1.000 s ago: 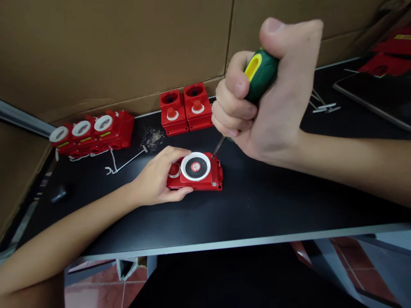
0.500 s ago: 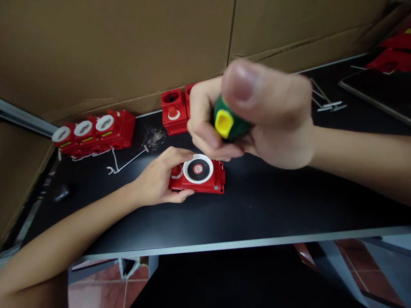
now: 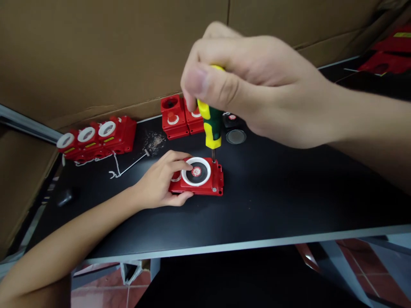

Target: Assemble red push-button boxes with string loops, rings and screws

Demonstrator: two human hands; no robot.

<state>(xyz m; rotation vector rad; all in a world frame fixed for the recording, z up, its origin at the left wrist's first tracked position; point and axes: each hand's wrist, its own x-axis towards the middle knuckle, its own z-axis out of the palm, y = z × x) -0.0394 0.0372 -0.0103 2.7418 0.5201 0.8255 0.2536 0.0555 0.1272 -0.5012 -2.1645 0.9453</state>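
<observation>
The right hand is clamped around a green-and-yellow screwdriver, its thumb pressed along the handle and its fingers curled behind it. The screwdriver stands nearly upright, its metal shaft running down to the far right corner of a red housing; whether the tip sits in a screw head there is too small to tell. The housing lies flat on the black tabletop, in front of the person. The left hand grips the housing's left part, thumb along the near side and fingers over the far side, with one fingertip reaching across the white ring onto the black disc inside it. A screw shows in the near right corner. Behind the housing, two more red housings stand side by side near the cardboard wall, the right one partly hidden by the right hand and screwdriver. Just right of the screwdriver lies a round grey disc. To the left, a row of red units with white rings stands near a thin metal rod, and beside them is a scatter of crumbs.
</observation>
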